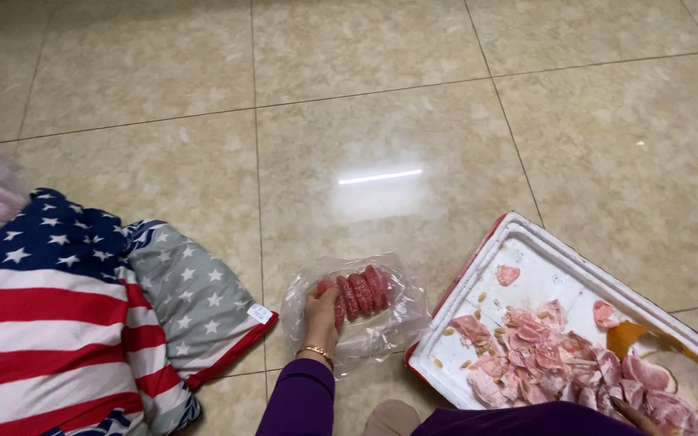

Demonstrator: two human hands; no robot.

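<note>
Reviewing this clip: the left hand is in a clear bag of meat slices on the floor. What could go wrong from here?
1. The left hand holds red meat slices inside a thin clear plastic bag lying open on the beige tiled floor; slices could slip out onto the tiles.
2. The white foam tray of pink meat pieces sits uncovered on the floor, so dirt may reach it.
3. The right hand is barely visible at the frame's edge; its grip cannot be judged.

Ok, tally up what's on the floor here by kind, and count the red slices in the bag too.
Clear plastic bag, held by the left hand: 1
Red meat slices in the bag: about 5
White foam tray with pink meat pieces: 1
Star-and-stripe cushion: 1
Total: about 8; the pink pieces overlap too much to count.
</note>
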